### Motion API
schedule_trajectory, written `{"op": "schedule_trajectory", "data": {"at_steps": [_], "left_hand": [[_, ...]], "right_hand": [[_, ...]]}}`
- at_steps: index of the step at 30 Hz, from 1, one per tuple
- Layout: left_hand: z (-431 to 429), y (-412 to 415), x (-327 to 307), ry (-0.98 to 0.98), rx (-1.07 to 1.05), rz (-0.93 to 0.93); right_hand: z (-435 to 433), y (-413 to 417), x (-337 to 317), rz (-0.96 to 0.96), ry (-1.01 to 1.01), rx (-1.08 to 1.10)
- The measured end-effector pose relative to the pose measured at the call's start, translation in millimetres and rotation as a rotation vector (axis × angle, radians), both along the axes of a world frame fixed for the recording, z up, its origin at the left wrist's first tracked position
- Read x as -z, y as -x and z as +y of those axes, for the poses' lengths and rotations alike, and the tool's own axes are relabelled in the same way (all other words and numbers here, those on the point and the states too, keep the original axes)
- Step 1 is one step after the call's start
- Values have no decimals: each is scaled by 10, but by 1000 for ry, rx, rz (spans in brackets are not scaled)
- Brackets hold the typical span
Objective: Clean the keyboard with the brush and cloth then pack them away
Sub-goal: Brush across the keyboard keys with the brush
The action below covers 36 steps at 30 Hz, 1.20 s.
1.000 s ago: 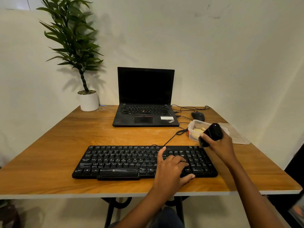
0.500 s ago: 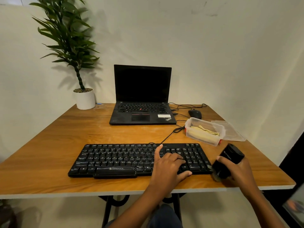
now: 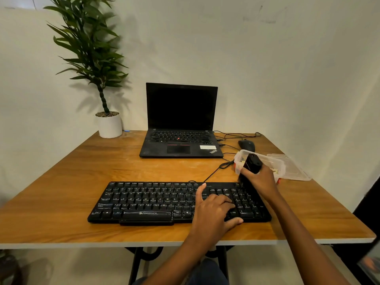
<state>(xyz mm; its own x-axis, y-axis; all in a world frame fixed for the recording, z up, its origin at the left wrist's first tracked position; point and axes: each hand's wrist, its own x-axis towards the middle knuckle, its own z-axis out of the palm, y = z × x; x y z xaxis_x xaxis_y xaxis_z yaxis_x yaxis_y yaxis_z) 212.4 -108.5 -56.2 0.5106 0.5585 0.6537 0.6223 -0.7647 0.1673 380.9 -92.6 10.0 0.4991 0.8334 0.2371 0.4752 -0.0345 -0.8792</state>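
Right hand (image 3: 260, 178) apparently around brush (image 3: 250, 166)

Worktop (image 3: 61, 202), wooden: 1
Keyboard (image 3: 154, 200), black, external, wired: 1
Laptop (image 3: 181, 122), black, lid open, screen dark: 1
Mouse (image 3: 246, 145), black: 1
Potted plant (image 3: 109, 124), white pot: 1
Container (image 3: 239, 159), clear plastic, with pale contents not clearly made out: 1
Lid (image 3: 292, 167), clear plastic, lying just beside the container: 1
Brush (image 3: 251, 165), black, held in the right hand: 1
Hands: 2, namely left hand (image 3: 211, 214) resting on the keyboard and right hand (image 3: 261, 179) closed around the brush
Cables (image 3: 236, 135), black, right of the laptop: several, exact count not clear
Small blue item (image 3: 126, 131) beside the pot: 1, kind not clear
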Motion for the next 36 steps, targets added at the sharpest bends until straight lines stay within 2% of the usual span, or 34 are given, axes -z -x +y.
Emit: {"op": "schedule_trajectory", "data": {"at_steps": [11,17,20,22,26,29,32,36], "left_hand": [[-9,6,-15,-2,2,2],[2,10,-8,-9,3,7],[0,6,-10,-11,1,8],[4,7,-13,-7,2,4],[7,9,-6,-9,1,-1],[6,17,-8,0,2,7],[10,22,-16,1,-2,9],[2,19,-13,15,-1,17]], "right_hand": [[-747,64,40,37,132,-86],[-322,-7,-145,143,-170,79],[-102,-5,-33,151,-96,48],[-19,11,64,42,-1,48],[-6,42,91,-76,-133,111],[14,70,91,-80,-29,43],[26,63,97,-189,-84,101],[19,61,101,-122,4,29]]}}
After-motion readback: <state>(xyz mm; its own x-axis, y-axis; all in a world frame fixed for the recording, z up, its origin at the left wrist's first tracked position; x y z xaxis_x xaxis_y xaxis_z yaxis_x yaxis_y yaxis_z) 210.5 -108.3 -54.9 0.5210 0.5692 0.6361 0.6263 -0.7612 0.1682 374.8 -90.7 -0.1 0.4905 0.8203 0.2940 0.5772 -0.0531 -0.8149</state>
